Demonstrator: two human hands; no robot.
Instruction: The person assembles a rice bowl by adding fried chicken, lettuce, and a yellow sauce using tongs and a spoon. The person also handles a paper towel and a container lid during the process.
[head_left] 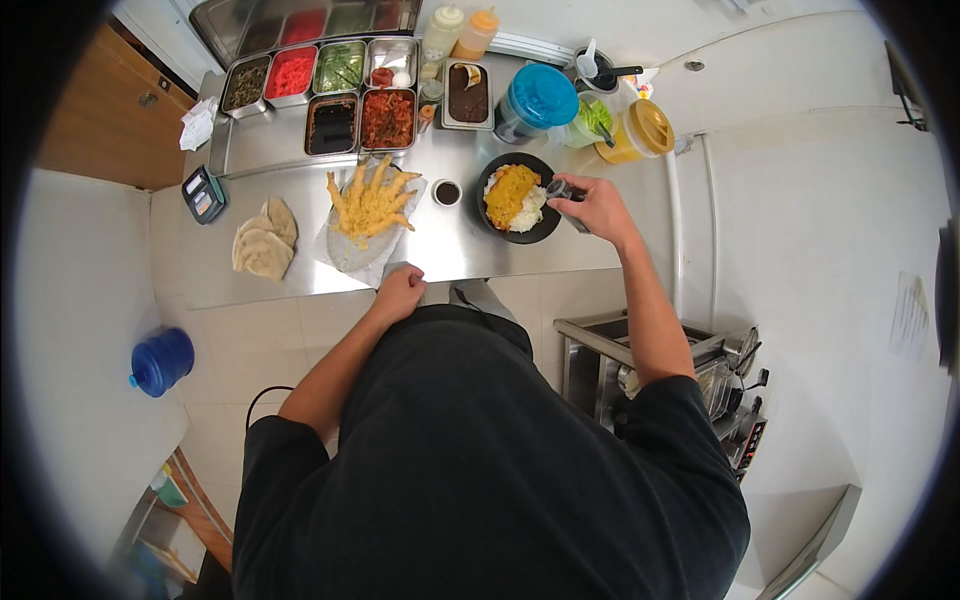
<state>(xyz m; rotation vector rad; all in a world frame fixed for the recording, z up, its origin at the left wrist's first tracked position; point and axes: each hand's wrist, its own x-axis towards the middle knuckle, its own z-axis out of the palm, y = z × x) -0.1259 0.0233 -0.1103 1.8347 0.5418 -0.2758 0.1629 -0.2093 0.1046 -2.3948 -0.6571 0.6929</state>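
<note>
My right hand [600, 208] grips a small dark shaker bottle [568, 190] with a see-through top, tilted at the right rim of a black bowl [543, 232]. White rice [528, 216] and yellow-brown curry [514, 190] fill that bowl. My left hand [400, 290] is curled closed at the counter's front edge, with nothing visible in it. Just beyond it, battered fried shrimp [368, 203] lie fanned out on a paper-lined round plate [352, 258]. Between plate and bowl stands a small cup of dark sauce [447, 192].
Steel topping pans [340, 68] line the back left, near two squeeze bottles [460, 34]. A blue-lidded container [540, 97] and a yellow-lidded pitcher [640, 130] stand behind the bowl. A folded cloth [265, 240] lies at left. A fryer [640, 345] sits below my right arm.
</note>
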